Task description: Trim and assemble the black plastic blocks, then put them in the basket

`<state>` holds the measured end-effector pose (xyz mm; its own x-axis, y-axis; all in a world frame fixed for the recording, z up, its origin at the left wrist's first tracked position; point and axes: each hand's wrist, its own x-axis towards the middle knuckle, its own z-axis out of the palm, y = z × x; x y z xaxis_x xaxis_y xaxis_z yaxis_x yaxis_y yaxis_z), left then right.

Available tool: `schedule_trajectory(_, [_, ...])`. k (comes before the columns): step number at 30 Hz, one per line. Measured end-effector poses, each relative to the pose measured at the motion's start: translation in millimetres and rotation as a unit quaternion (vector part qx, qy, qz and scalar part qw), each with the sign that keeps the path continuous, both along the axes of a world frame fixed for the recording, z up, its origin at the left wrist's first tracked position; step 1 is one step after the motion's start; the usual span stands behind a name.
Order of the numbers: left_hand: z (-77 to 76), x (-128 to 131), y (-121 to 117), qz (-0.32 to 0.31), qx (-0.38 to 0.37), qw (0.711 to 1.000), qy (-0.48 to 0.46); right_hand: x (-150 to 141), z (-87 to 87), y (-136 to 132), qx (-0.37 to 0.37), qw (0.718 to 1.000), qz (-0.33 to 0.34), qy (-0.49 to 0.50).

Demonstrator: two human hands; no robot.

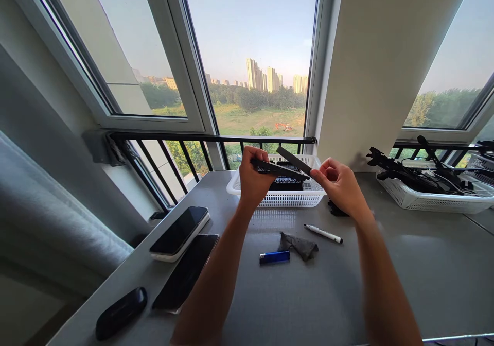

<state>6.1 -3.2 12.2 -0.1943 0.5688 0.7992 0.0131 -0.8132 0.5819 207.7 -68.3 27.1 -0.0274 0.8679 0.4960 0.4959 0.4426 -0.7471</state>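
My left hand [258,178] is closed around one end of a thin black bar [280,169], which tilts down to the right. Between the fingers of my right hand [339,184] is a flat dark grey strip [293,159], its free end pointing up and to the left. The two pieces come close together near my right fingertips; whether they touch I cannot tell. Behind and below both hands stands a white perforated basket [297,200] with black slotted parts [286,184] in it.
On the grey table [293,305] lie a white marker [323,233], a grey cloth [299,245], a blue lighter [274,257], two phone-like devices [181,231] [187,274] and a black case [121,312]. Another basket [436,200] at right holds black parts and cables. Windows and a railing stand behind.
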Motion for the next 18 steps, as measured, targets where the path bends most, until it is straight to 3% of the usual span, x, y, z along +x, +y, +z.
schedule_trajectory(8, [1.9, 5.8, -9.7, -0.010, -0.005, 1.000, 0.018, -5.5, 6.3, -13.9, 0.021, 0.990, -0.051, -0.128])
schedule_trajectory(18, [-3.3, -0.9, 5.2, -0.014, 0.048, 0.999, -0.006, 20.9, 8.7, -16.0, 0.031, 0.986, -0.059, -0.153])
